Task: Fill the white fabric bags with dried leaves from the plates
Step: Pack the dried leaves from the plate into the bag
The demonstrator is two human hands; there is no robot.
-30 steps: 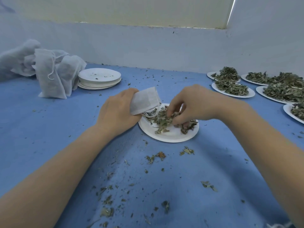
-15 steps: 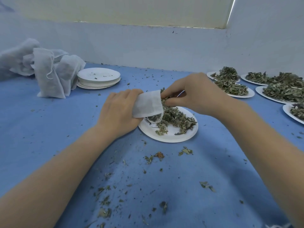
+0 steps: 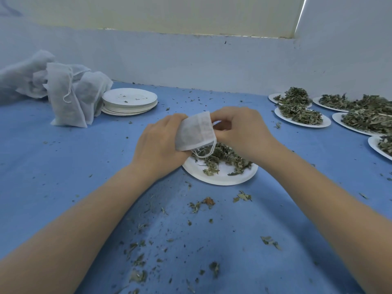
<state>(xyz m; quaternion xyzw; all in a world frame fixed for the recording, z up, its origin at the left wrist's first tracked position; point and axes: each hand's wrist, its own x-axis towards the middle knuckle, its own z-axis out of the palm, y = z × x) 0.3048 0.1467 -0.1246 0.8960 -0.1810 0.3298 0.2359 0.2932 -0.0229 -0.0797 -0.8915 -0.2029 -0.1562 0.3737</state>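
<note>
Both hands, left (image 3: 158,145) and right (image 3: 241,132), curled, fingertips together

We sit at a broad table spread with a blue cloth cover (image 3: 63,166), which fills the near and middle view and runs back to the far wall. There a pale bluish-white lower wall band (image 3: 191,60) rises from the table's far edge, and above it lies a cream-yellow upper wall panel (image 3: 169,13), the two meeting along a rough, chipped line. At the far right a thin bright slit of light (image 3: 300,18) slants beside a plain white wall section (image 3: 350,49).
</note>
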